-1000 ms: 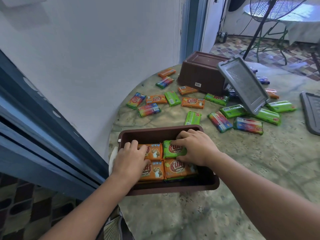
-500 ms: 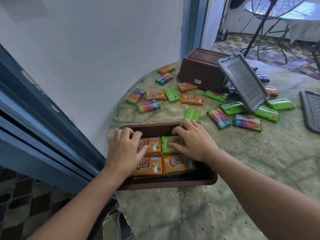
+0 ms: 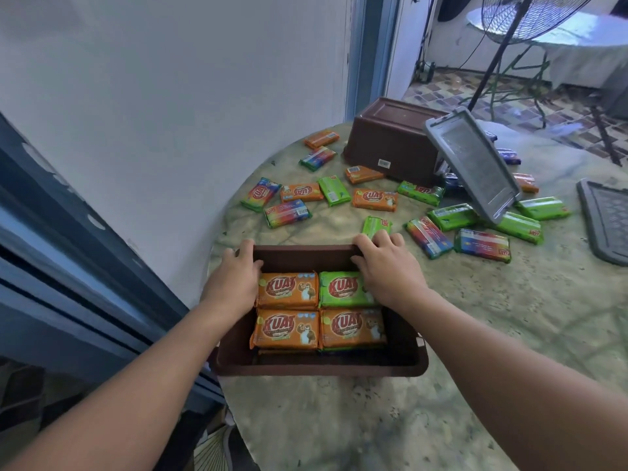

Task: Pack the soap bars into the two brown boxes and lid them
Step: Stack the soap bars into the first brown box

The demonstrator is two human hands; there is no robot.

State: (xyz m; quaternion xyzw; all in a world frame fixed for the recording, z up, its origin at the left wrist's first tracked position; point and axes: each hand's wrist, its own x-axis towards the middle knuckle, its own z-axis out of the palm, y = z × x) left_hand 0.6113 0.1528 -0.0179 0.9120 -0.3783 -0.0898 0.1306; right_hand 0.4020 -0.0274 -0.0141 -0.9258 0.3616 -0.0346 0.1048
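From the head view, we have both hands on the near brown box (image 3: pixel 319 365), which sits at the near edge of the round table (image 3: pixel 509 334). Our left hand (image 3: pixel 234 283) has its fingers curled over the far left corner of the rim, thumb inside against the wall; our right hand (image 3: pixel 387 270) hooks its fingers over the far right corner the same way, palm lying over the green bar (image 3: pixel 339 288). Neither hand holds a bar. Inside we count four bars showing on top, three orange and one green, long axes running left to right, with more seeming to lie beneath them.

Beyond the box the loose bars (image 3: pixel 373 198) are scattered well apart from our fingers, all on the far side. The nearest is a green one (image 3: pixel 377 227) just past our right fingertips, its long axis pointing away from us, so we judge the right hand is the one to take it. The second brown box (image 3: pixel 394 141) sits upside down farther back, a grey lid (image 3: pixel 472 161) leaning against it, another lid (image 3: pixel 608 219) flat at the right edge. Plenty left to pack, and no lid is on yet
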